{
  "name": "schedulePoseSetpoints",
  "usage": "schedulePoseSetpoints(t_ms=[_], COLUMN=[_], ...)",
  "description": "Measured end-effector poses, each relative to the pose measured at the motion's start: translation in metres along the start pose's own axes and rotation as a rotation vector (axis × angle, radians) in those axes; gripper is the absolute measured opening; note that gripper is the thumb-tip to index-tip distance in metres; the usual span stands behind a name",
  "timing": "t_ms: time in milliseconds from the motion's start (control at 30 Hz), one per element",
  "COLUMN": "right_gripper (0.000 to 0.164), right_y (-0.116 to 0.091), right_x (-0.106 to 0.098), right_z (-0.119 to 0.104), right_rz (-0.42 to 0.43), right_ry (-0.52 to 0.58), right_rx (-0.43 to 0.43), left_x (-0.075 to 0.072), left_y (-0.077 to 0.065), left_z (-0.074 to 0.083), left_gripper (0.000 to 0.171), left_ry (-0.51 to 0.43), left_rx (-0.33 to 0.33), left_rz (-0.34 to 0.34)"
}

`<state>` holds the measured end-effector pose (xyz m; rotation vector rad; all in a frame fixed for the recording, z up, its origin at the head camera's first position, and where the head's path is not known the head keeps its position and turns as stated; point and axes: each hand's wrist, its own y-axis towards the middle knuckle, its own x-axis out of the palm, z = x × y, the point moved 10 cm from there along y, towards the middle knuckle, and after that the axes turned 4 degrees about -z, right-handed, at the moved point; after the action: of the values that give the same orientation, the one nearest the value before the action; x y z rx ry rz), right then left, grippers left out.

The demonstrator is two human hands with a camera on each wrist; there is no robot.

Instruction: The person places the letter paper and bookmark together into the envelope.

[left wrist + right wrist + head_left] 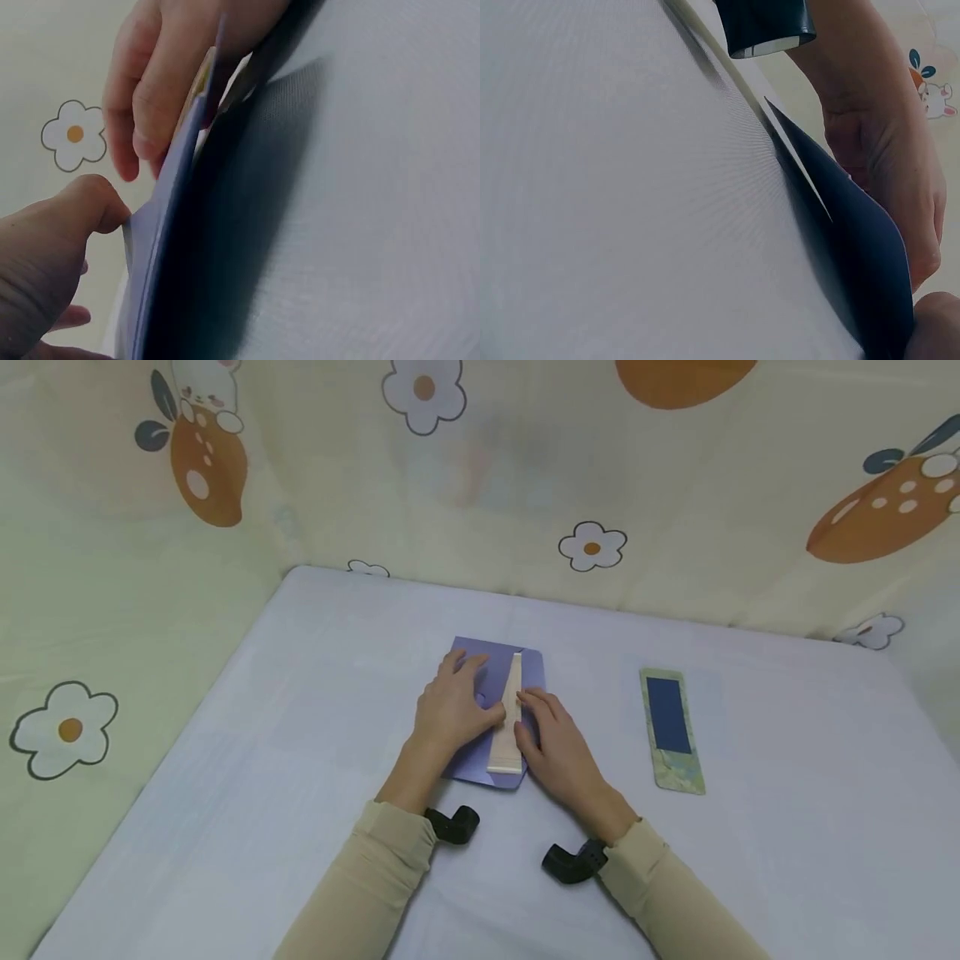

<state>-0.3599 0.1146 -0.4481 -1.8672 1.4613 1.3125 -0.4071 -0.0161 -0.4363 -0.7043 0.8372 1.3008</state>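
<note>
A flat purple card or folder point(495, 672) lies on the white tabletop in front of me. On it sits a cream, tapered strip point(506, 743), wider at the near end. My left hand point(447, 714) rests over the card's left side with spread fingers, its thumb reaching the strip. From the right, my right hand point(558, 747) touches the strip's right edge with loosely bent fingers and thumb. Seen edge-on in the left wrist view, the card point(161, 217) stands between both hands. Its dark underside point(862, 240) faces the right wrist view, where the fingertips are mostly hidden.
To the right lies a narrow green card point(678, 772) with a dark blue rectangle. Black wrist cameras point(457, 825) hang close above the white tabletop point(315, 693). A cream patterned cloth point(510, 477) rises behind the far edge.
</note>
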Motion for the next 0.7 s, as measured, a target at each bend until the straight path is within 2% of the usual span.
schedulePoseSetpoints(t_ms=[100, 167, 333, 433, 700], right_gripper=[0.046, 0.045, 0.042, 0.044, 0.055], right_y=[-0.004, -0.006, -0.004, 0.003, 0.020], right_x=[-0.004, -0.005, -0.001, 0.008, 0.045], right_z=[0.008, 0.010, 0.003, -0.008, -0.035], right_rz=[0.040, 0.067, 0.115, 0.090, -0.090], right_ry=[0.019, 0.026, 0.067, 0.071, 0.003], right_rx=[0.069, 0.078, -0.010, -0.078, -0.197], left_x=[0.004, 0.008, 0.010, 0.004, -0.009], left_y=[0.002, 0.004, 0.006, 0.007, 0.011], left_z=[0.001, 0.001, -0.010, -0.024, -0.064], left_gripper=[0.072, 0.072, 0.071, 0.071, 0.074], left_ry=[-0.002, 0.001, 0.008, 0.016, 0.025], left_rx=[0.011, 0.018, 0.010, -0.004, -0.044], left_rz=[-0.012, -0.020, -0.006, 0.014, 0.034])
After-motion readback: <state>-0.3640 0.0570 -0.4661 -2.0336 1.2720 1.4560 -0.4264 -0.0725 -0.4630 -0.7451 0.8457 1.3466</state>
